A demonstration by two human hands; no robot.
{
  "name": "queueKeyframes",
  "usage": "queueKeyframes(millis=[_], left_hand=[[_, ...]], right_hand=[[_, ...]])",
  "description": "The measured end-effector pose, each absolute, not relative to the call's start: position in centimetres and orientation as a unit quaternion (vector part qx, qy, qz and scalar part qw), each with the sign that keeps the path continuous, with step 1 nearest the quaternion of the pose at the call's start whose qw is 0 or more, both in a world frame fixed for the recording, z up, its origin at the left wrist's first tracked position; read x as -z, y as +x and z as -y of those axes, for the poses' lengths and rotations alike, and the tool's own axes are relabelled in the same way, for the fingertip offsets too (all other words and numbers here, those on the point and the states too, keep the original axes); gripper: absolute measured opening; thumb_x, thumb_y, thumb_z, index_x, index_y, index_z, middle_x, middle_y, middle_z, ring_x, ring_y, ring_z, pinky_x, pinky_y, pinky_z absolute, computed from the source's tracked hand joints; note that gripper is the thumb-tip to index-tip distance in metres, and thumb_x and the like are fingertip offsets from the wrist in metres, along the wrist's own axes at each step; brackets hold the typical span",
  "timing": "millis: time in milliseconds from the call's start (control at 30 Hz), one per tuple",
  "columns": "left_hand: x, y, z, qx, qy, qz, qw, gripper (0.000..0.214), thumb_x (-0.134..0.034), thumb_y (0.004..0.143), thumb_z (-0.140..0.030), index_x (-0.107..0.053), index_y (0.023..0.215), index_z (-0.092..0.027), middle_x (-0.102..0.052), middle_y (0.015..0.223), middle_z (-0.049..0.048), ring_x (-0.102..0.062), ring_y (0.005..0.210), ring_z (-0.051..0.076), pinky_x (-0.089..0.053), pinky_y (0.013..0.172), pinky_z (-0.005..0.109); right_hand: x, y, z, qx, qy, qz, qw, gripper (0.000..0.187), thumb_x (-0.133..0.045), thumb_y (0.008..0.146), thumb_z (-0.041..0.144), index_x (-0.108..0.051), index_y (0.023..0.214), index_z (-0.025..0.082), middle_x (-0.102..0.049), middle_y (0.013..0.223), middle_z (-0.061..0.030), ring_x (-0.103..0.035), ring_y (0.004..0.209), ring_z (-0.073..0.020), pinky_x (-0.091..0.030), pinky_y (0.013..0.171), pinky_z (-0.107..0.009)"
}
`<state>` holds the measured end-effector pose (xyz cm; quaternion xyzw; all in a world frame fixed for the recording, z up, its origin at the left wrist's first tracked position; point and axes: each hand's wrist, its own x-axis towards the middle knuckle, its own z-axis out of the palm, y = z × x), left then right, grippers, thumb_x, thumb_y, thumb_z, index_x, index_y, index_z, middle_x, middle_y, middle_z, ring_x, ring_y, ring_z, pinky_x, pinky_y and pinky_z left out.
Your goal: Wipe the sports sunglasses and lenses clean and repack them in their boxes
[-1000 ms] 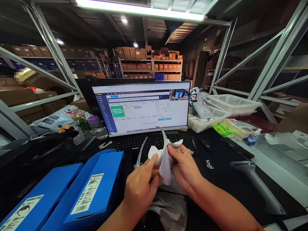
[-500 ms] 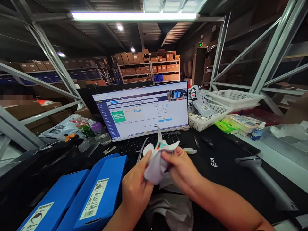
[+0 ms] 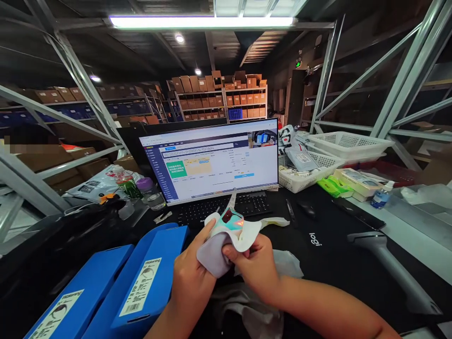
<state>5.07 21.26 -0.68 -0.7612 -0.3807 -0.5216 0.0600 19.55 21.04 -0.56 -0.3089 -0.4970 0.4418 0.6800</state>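
Left hand (image 3: pixel 192 271) grips white-framed sunglasses with an iridescent lens (image 3: pixel 233 222); right hand (image 3: pixel 260 268) pinches a soft grey cloth (image 3: pixel 213 255) against them, above the black-topped table (image 3: pixel 335 270), toward its near edge. Apparent step: wiping; next stroke calls for firm frame support.

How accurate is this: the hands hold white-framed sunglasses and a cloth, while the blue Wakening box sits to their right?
Wrong side: the blue Wakening box sits left of the left hand, as the head view shows. The rest stands.
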Motion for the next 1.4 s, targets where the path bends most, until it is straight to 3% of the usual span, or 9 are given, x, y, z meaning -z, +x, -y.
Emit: queueKeyframes(millis=[200,333,533,700,800,967,1100,1233,1400], left_hand=[[-1.2,4.9,-21.3,0.549,-0.701,0.454,-0.009,0.046,-0.056,0.085,-0.016,-0.061,0.131,-0.021,-0.076,0.115,0.0027,-0.075,0.094,0.018,-0.062,0.082,0.025],[-2.3,4.8,-21.1,0.54,-0.723,0.429,-0.049,0.042,-0.058,0.082,-0.015,-0.067,0.122,-0.021,-0.077,0.109,0.0013,-0.075,0.09,0.017,-0.062,0.084,0.025],[-2.6,4.3,-21.2,0.502,-0.755,0.417,-0.06,0.044,-0.059,0.081,-0.014,-0.068,0.123,-0.023,-0.075,0.116,0.0014,-0.072,0.104,0.019,-0.06,0.092,0.028],[-2.7,3.5,-21.2,0.442,-0.794,0.41,-0.072,0.051,-0.054,0.08,-0.01,-0.065,0.128,-0.025,-0.068,0.132,0.0013,-0.066,0.119,0.019,-0.055,0.103,0.032],[-2.9,2.9,-21.1,0.386,-0.825,0.404,-0.092,0.055,-0.056,0.081,-0.01,-0.061,0.132,-0.03,-0.065,0.137,-0.0007,-0.062,0.124,0.019,-0.053,0.105,0.033],[-3.0,2.8,-21.0,0.269,-0.873,0.389,-0.123,0.059,-0.057,0.084,-0.009,-0.057,0.137,-0.036,-0.057,0.146,-0.0029,-0.056,0.132,0.019,-0.051,0.109,0.034],[-2.8,3.2,-21.3,0.288,-0.875,0.371,-0.12,0.055,-0.058,0.085,-0.009,-0.059,0.136,-0.03,-0.065,0.136,0.0009,-0.061,0.125,0.019,-0.051,0.108,0.034],[-2.4,3.0,-21.7,0.382,-0.849,0.361,-0.053,0.042,-0.064,0.081,-0.012,-0.069,0.121,-0.023,-0.075,0.116,0.002,-0.069,0.112,0.022,-0.052,0.107,0.038],[-2.5,3.0,-21.5,0.445,-0.818,0.364,0.024,0.037,-0.067,0.077,-0.013,-0.075,0.112,-0.021,-0.078,0.107,0.0019,-0.072,0.105,0.022,-0.058,0.095,0.031]], right_hand=[[-1.9,23.9,-22.9,-0.345,-0.354,0.465,0.734,0.025,-0.083,0.07,0.032,-0.064,0.081,0.021,-0.058,0.062,0.0039,-0.051,0.056,-0.0134,-0.04,0.055,-0.025],[-3.7,28.1,-23.9,-0.308,-0.397,0.453,0.737,0.089,-0.089,0.06,0.023,-0.051,0.14,0.026,-0.073,0.073,0.0025,-0.059,0.057,-0.0181,-0.045,0.063,-0.03],[-4.2,32.4,-25.5,-0.182,-0.484,0.655,0.551,0.016,-0.069,0.081,0.034,-0.074,0.092,0.023,-0.069,0.079,-0.0033,-0.06,0.07,-0.0216,-0.043,0.069,-0.034],[-4.1,33.9,-26.4,0.158,-0.565,0.672,0.451,0.017,-0.069,0.077,0.038,-0.074,0.074,0.021,-0.056,0.129,-0.0143,-0.045,0.126,-0.04,-0.037,0.097,-0.052],[-4.5,33.9,-26.4,0.258,-0.658,0.586,0.396,0.019,-0.066,0.08,0.036,-0.071,0.074,0.019,-0.063,0.116,-0.0157,-0.053,0.112,-0.0371,-0.04,0.083,-0.045],[-4.0,30.4,-25.1,0.224,-0.717,0.538,0.383,0.029,-0.058,0.088,0.042,-0.061,0.07,0.02,-0.052,0.056,-0.0011,-0.046,0.054,-0.0181,-0.023,0.055,-0.031],[-3.7,26.6,-21.8,0.109,-0.481,0.732,0.469,0.013,-0.061,0.088,0.03,-0.065,0.08,0.021,-0.069,0.073,-0.0031,-0.062,0.069,-0.0188,-0.04,0.071,-0.032],[-4.7,26.3,-19.7,-0.169,-0.311,0.857,0.375,0.016,-0.056,0.097,0.033,-0.065,0.092,0.021,-0.073,0.097,-0.0047,-0.066,0.093,-0.0201,-0.036,0.104,-0.04],[-5.4,28.9,-22.0,-0.417,-0.206,0.834,0.297,0.032,-0.055,0.1,0.034,-0.065,0.075,0.016,-0.07,0.085,-0.0064,-0.061,0.077,-0.0159,-0.046,0.075,-0.028]])
